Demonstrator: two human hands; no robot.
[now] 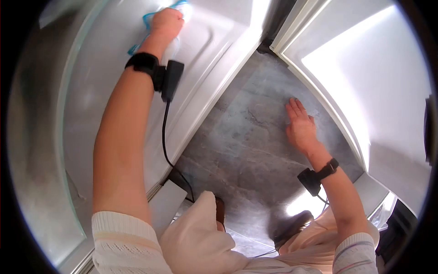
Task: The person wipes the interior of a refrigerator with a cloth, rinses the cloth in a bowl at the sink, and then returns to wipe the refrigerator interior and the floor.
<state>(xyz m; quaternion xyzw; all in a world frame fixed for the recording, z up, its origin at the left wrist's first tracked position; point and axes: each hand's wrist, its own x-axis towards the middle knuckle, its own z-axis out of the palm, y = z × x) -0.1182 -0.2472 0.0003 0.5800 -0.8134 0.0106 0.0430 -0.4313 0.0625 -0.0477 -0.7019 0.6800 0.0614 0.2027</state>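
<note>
My left hand [167, 23] is closed around a white cloth with blue edges [147, 19], pressing it against a smooth white panel [109, 86] with moulded ridges. Parts of the cloth stick out on both sides of the fist. Lower down on the right, my right hand [301, 129] holds nothing, its fingers stretched out over the grey marbled floor [246, 123]. Each wrist wears a black strap; a black box [172, 80] with a cable sits on the left one.
A glass-like edge [64, 114] curves along the left side. On the right stands a white door-like panel [365, 68] with bright light across it. My knees [191, 233] and shoes show at the bottom, with a black cable [165, 141] hanging from the left wrist.
</note>
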